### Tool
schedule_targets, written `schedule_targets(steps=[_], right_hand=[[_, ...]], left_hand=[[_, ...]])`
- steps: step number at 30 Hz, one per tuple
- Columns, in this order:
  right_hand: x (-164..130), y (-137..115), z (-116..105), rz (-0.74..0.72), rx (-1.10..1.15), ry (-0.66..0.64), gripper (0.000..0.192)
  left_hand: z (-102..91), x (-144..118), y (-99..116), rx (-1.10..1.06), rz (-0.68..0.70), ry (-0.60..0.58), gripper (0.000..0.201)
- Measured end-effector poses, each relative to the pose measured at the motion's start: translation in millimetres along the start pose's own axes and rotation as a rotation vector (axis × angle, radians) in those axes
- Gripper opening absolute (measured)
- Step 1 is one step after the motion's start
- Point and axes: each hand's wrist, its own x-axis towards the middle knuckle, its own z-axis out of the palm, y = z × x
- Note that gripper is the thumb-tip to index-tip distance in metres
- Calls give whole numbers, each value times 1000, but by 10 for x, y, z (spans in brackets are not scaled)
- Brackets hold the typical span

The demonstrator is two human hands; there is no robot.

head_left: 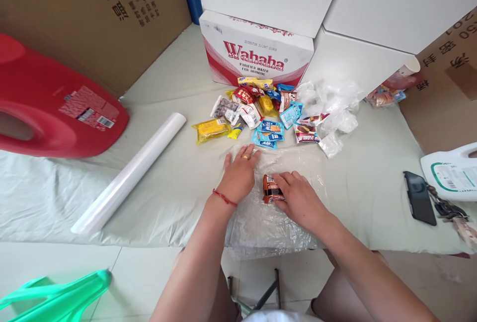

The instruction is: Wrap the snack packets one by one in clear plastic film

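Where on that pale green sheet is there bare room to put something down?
Bare sheet lies between the plastic roll and the left hand, and between the right hand and the black phone. It is crowded behind the hands: the snack packet pile and crumpled clear bags fill the space before the Wahaha box.

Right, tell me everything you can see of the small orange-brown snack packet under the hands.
The snack packet is a small glossy wrapper, orange-brown with a dark band and white print too small to read. It lies flat on a clear plastic sheet spread over the pale cloth. The right hand rests against its right side, fingers on its edges, covering part of it. The left hand lies flat on the sheet just to its left; whether it touches the packet is unclear. The packet looks sealed and unopened.
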Motion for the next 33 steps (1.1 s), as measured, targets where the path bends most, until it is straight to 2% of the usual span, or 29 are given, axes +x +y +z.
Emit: schedule_targets(steps=[2,5,8,11,14,15,17,20,21,25,28,30,33], right_hand=[[-15,9,7,6,13,1,70],[-71,123,-107,-41,117,52,79],[-27,339,-282,-38,200,194,60],[217,553,-375,29,137,294,43],[570,641,-355,0,44,224,42],[679,639,-336,-18,12,188,42],[857,612,-305,-26,-31,113,40],[1013,585,-297,29,13,14,36],[1040,590,-304,43,40,-3,34],[1074,651,-365,16,99,-28,15],[1015,672,-434,-72,135,-31,5],[908,646,-487,-154,183,18,4],[625,545,-526,-251,279,113,5]], left_hand=[[-39,-13,22,-39,29,53,70],[-78,-21,46,-116,71,157,59],[-65,10,17,-167,14,265,50],[-43,34,-52,-205,-60,439,40],[-62,-75,-33,-274,-21,749,31],[-71,-154,17,-307,28,855,30],[-64,-360,181,-391,219,936,27],[48,-661,480,-362,520,847,28],[107,-728,562,-321,558,803,33],[323,-783,715,-180,382,478,49],[371,-749,720,-96,267,238,53],[352,-754,728,-51,222,147,54],[311,-785,778,4,197,91,58]])
